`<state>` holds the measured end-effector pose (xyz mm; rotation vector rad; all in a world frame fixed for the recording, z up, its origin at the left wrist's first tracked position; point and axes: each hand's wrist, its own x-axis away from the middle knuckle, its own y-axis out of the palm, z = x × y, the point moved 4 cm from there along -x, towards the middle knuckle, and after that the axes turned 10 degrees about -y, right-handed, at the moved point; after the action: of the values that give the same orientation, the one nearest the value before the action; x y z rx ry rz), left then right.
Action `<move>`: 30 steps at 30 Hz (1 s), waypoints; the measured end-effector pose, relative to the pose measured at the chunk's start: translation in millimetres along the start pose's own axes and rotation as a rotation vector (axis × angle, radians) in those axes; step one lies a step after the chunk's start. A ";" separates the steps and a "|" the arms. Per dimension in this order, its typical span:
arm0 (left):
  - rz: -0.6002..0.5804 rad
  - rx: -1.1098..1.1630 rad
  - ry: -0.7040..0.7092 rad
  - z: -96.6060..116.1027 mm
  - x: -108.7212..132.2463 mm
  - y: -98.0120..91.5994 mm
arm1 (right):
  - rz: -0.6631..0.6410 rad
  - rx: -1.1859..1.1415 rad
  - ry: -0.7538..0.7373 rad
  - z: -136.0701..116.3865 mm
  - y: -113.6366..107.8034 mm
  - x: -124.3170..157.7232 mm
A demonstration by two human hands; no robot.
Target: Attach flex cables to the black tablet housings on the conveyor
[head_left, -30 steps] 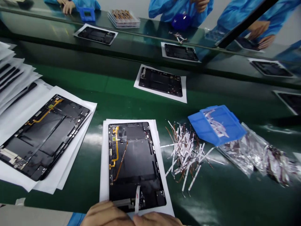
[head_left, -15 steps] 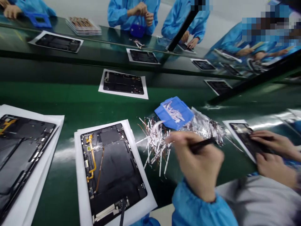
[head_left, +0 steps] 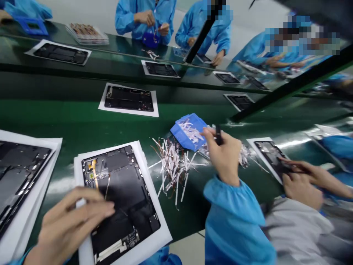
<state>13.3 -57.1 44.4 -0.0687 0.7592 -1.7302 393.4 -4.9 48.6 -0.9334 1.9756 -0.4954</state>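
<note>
- Black, the tablet (head_left: 131, 195) lies on white paper (head_left: 154, 244) at the lower centre-left of the frame in the head view, right of and partly beneath the left hand.
- Left hand (head_left: 77, 217): lower left, across the tablet's left edge, fingers bunched together and blurred; whether it holds or touches anything, I cannot tell.
- Right hand (head_left: 224, 152): right of centre, well apart from the tablet, fingers curled around a dark tool (head_left: 219, 136), fingertips by the right edge of a blue tray (head_left: 183, 140) with strips in it.
- Pile of strips (head_left: 173, 165): mid-frame, between the tablet and the right hand.
- Second tablet (head_left: 22, 173): left edge of the frame, on paper.
- Co-worker's hands (head_left: 303, 180): at right, on another tablet (head_left: 268, 151).
</note>
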 end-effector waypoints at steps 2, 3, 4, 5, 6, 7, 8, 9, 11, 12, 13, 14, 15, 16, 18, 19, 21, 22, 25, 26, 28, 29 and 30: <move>0.032 -0.052 -0.046 -12.4 -20.0 6.5 | -0.017 0.040 -0.099 -32.9 -3.5 27.6; 0.023 -0.050 -0.096 -19.9 -28.2 10.7 | -0.060 0.008 -0.164 -49.3 -0.3 43.8; -0.015 -0.036 -0.146 -27.4 -34.8 16.0 | -0.185 -0.082 -0.259 -65.5 8.3 61.6; -0.060 -0.022 -0.196 -34.5 -39.5 21.5 | -0.321 -0.173 -0.363 -80.0 18.7 80.6; -0.089 -0.017 -0.245 -40.9 -42.7 26.1 | -0.415 -0.230 -0.430 -90.2 28.8 98.6; -0.108 -0.021 -0.284 -46.0 -44.7 30.2 | -0.470 -0.258 -0.464 -96.4 38.4 114.1; -0.116 -0.034 -0.313 -50.0 -45.7 33.5 | -0.499 -0.265 -0.477 -99.2 47.3 126.7; -0.116 -0.052 -0.331 -52.8 -46.0 36.2 | -0.514 -0.256 -0.473 -99.2 55.3 136.0; -0.116 -0.087 -0.343 -56.0 -45.7 40.1 | -0.538 -0.229 -0.459 -95.4 66.8 146.8; -0.120 -0.101 -0.343 -56.9 -45.2 41.6 | -0.558 -0.224 -0.459 -93.1 70.2 149.4; -0.126 -0.114 -0.342 -57.6 -44.7 42.7 | -0.579 -0.223 -0.462 -91.1 72.1 150.8; -0.132 -0.126 -0.340 -58.3 -44.2 43.5 | -0.594 -0.227 -0.462 -89.6 72.7 151.4; -0.139 -0.140 -0.337 -58.9 -43.6 44.2 | -0.608 -0.234 -0.459 -88.4 72.6 151.6; -0.145 -0.155 -0.333 -59.4 -42.9 44.8 | -0.619 -0.244 -0.451 -87.7 72.2 151.8; -0.158 -0.189 -0.324 -60.3 -41.6 46.3 | -0.637 -0.258 -0.429 -86.9 71.8 152.2; -0.163 -0.208 -0.318 -60.7 -41.0 47.1 | -0.640 -0.263 -0.422 -86.9 71.8 152.4; -0.170 -0.242 -0.306 -61.3 -40.0 48.7 | -0.641 -0.266 -0.413 -87.0 72.2 152.8; -0.174 -0.257 -0.301 -61.6 -39.7 49.4 | -0.641 -0.266 -0.409 -87.0 72.4 152.8; -0.182 -0.292 -0.291 -62.2 -39.6 50.6 | -0.644 -0.272 -0.397 -86.9 72.4 152.1; -0.185 -0.299 -0.290 -62.3 -39.7 50.7 | -0.645 -0.275 -0.396 -87.2 72.2 151.7; -0.188 -0.311 -0.288 -62.2 -40.0 50.6 | -0.643 -0.279 -0.395 -87.9 71.9 150.9; -0.187 -0.314 -0.286 -62.0 -40.2 50.5 | -0.640 -0.279 -0.398 -88.4 71.8 150.5; -0.186 -0.317 -0.285 -61.9 -40.3 50.4 | -0.640 -0.277 -0.398 -88.8 71.9 150.2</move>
<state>42.3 1.2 -16.7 -0.6062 0.8256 -1.7109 237.5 -75.3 -30.9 -1.7113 1.3806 -0.3448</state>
